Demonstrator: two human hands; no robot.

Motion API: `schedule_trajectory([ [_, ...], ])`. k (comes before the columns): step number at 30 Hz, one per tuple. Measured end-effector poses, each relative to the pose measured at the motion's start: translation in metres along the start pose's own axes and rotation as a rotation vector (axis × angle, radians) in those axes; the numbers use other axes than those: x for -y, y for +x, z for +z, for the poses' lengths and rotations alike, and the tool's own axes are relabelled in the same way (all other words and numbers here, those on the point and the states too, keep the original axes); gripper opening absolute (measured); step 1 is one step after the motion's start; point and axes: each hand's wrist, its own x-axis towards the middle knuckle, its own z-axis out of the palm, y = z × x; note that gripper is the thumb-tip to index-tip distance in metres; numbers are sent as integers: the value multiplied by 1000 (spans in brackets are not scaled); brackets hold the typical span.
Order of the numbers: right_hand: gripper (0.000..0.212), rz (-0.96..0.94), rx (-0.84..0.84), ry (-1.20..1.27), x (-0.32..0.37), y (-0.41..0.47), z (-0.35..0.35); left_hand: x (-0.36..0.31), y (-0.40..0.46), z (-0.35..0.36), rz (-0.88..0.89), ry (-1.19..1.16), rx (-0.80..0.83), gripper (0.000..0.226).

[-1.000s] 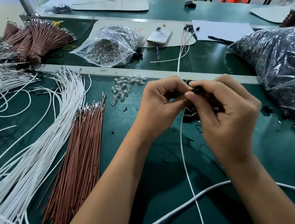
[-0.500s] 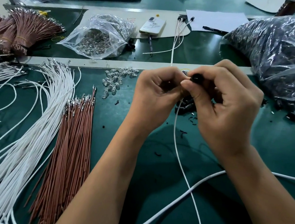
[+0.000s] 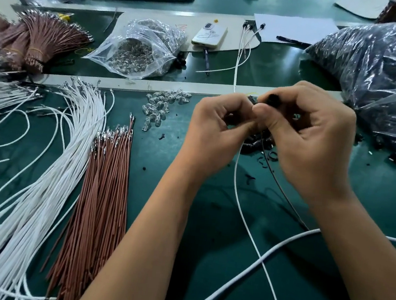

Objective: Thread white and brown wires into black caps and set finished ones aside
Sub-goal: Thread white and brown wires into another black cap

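My right hand (image 3: 317, 142) pinches the black cap (image 3: 272, 99) up high so my left hand (image 3: 216, 127) can pinch the white wire (image 3: 242, 210) and poke it in

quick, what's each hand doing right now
Left hand: fingers curled, pinching the white wire.
Right hand: pinching a black cap.
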Motion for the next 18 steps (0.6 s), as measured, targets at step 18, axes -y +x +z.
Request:
schedule_trajectory([
  [18,7,-158,825,-112,6,65,132,-9,-2,-94,-83,-1057,-361,17],
])
